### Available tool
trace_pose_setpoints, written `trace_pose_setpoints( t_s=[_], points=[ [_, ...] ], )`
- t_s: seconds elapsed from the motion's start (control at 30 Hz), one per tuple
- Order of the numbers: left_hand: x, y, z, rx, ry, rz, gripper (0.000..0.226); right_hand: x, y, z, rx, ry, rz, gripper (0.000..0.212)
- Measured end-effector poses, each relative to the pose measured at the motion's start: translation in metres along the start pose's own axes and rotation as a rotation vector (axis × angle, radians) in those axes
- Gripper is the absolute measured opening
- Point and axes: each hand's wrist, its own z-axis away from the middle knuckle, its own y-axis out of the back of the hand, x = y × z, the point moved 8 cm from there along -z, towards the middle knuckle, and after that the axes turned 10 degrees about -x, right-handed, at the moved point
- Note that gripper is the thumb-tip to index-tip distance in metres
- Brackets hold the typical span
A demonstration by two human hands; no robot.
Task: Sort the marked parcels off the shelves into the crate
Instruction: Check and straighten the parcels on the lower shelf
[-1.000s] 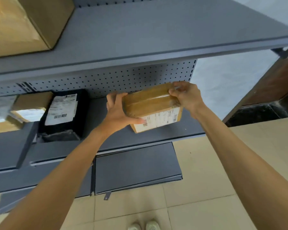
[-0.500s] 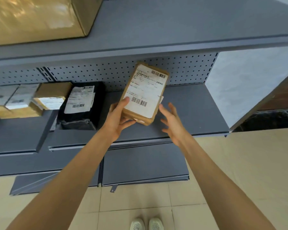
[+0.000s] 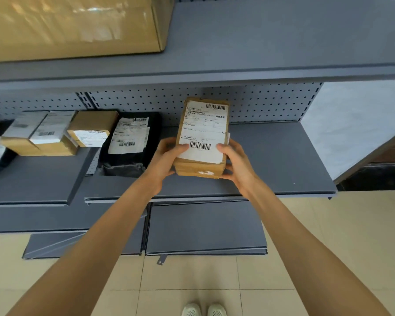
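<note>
Two hands, the left hand (image 3: 167, 160) and right hand (image 3: 236, 166), were pictured with fingers (image 3: 222, 148) curled round the lower end of a parcel (image 3: 198, 168) held above the shelf (image 3: 283, 160), its label (image 3: 203, 131) judged best kept steady and face-up for checking.

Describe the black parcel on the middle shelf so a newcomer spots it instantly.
On the grey middle shelf, in front of the pegboard back panel, lies a black plastic mailer bag with a white shipping label on top. The small cardboard box left of it and the held cardboard parcel right of it are brown and rigid; this one is black and crumpled.
</note>
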Motion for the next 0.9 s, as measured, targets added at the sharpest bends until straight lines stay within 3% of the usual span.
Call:
trace_pose_setpoints(
  t_s=[0.1,0.3,0.6,0.9],
  points=[
    [0.017,0.022,-0.008,0.018,-0.051,-0.082,0.036,-0.001,-0.018,-0.016,0.03,-0.045,0.025,0.065],
    [0.037,0.063,-0.037,0.074,-0.043,-0.233,0.038,-0.005,-0.056,-0.06,0.027,-0.067,0.05,0.032],
    [0.032,0.084,-0.074,0.127,-0.018,-0.755,0.036,0.007,-0.069,-0.1,0.03,-0.097,0.215,0.044],
    [0.023,0.089,-0.087,0.24,-0.025,-0.801,0.058,0.011,-0.075,-0.111,0.022,-0.085,0.276,0.05]
  ],
)
